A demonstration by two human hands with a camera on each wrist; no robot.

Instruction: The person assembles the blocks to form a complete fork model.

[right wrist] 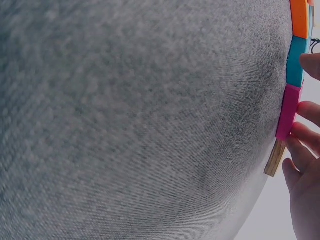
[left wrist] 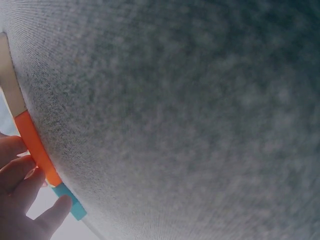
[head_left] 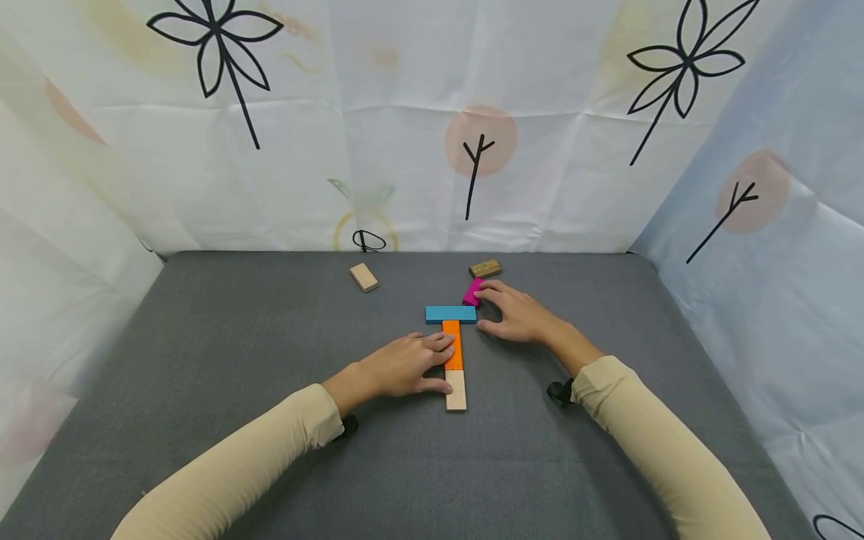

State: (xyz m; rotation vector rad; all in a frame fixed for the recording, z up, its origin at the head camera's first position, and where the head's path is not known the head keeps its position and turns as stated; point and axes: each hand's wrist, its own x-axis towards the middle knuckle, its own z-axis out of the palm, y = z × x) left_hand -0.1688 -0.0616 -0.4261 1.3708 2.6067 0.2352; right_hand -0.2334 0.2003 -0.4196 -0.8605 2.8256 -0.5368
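Observation:
Blocks form a T on the grey table: a blue block [head_left: 450, 314] lies crosswise, an orange block [head_left: 451, 330] runs down from it, and a plain wood block [head_left: 456, 397] continues the stem. My left hand [head_left: 408, 365] rests from the left with its fingers on the orange block, thumb at the plain one. Tilted at the blue block's upper right corner is a magenta block [head_left: 472, 291]. The fingers of my right hand [head_left: 516, 313] touch its right side, while the thumb is spread down beside the blue block's right end. In the right wrist view, the fingertips meet the magenta block [right wrist: 289, 111].
Behind the T lie another plain wood block [head_left: 364, 277], to the left, and a brown wood-grained block [head_left: 485, 268], just beyond the magenta one. A white patterned cloth [head_left: 405, 165] hangs along the back edge and sides of the grey table [head_left: 223, 360].

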